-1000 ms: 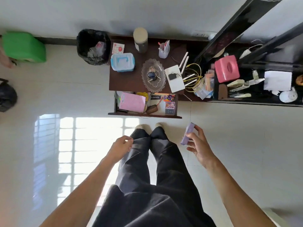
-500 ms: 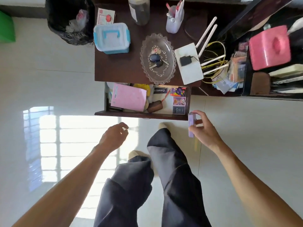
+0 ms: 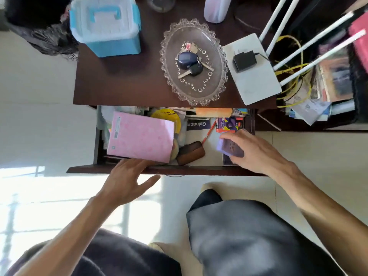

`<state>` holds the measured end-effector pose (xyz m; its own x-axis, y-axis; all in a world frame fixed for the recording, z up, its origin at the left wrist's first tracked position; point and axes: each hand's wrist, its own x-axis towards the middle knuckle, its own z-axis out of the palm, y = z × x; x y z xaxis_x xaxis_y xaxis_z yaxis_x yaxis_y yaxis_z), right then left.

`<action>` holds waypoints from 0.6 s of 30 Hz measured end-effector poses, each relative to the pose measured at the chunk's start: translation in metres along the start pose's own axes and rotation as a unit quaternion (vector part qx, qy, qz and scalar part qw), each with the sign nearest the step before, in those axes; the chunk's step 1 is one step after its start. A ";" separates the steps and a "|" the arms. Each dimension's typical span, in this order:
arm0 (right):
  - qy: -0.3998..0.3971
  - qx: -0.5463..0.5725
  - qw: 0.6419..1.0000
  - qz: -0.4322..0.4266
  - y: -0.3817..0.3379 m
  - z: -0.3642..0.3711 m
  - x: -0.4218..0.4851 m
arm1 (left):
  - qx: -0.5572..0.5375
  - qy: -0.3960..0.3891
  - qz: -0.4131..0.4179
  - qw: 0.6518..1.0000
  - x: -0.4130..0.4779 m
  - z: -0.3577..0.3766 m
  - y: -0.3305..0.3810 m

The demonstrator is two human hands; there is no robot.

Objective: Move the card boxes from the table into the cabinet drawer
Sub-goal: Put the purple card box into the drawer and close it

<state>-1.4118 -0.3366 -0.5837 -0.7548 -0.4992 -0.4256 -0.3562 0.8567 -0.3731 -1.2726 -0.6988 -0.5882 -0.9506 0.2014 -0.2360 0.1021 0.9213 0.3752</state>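
The cabinet drawer (image 3: 165, 169) stands pulled out below the dark cabinet top. My right hand (image 3: 253, 150) is inside its right end, shut on a purple card box (image 3: 229, 148) held flat just above another dark card box (image 3: 226, 161). A colourful card box (image 3: 229, 124) lies further back in the drawer. My left hand (image 3: 127, 180) is open, its fingertips resting on the drawer's front edge under a pink packet (image 3: 141, 137).
The drawer also holds a yellow round item (image 3: 167, 116), a brown case (image 3: 190, 153) and papers. On the cabinet top sit a glass tray (image 3: 173, 90) with keys, a blue-lidded box (image 3: 107, 26) and a white router (image 3: 256, 82). My legs are below the drawer.
I have moved closer to the cabinet. My right hand carried the purple card box from beside the drawer into its right end. My left hand opened and reached the drawer front.
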 end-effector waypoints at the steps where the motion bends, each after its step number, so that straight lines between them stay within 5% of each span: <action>1: 0.003 -0.026 1.000 -0.014 0.005 0.009 0.005 | 0.019 0.018 0.002 1.000 0.000 0.009 -0.007; 8: -0.008 -0.078 0.997 -0.026 0.032 0.055 0.026 | 0.071 0.135 -0.016 0.988 0.003 0.044 -0.020; 18: -0.103 -0.138 0.985 -0.014 0.038 0.045 0.025 | 0.085 0.137 -0.047 0.986 0.005 0.033 -0.005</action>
<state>-1.4191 -0.3228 -0.6457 -0.6257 -0.5142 -0.5866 -0.5321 0.8312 -0.1611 -1.2684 -0.6917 -0.6208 -0.9993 0.0371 -0.0036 0.0356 0.9786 0.2029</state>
